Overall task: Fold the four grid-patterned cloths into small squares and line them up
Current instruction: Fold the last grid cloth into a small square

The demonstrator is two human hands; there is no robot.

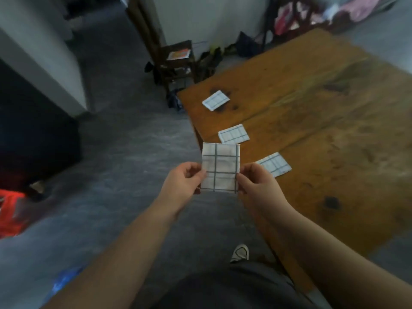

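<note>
- The left grip (182, 181) pinches the left edge of the held cloth (220, 168), thumb and fingers curled on it.
- The right grip (258, 186) pinches the right edge likewise; the folded cloth stands upright between them, in the air.
- Just beyond the right grip lies the near cloth (275, 164). Farther out lie the middle cloth (233, 134) and the far cloth (215, 100), all folded, flat and apart on the tabletop (312, 108).

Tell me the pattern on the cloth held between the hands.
Held cloth: white with dark grey grid lines; head view.
</note>
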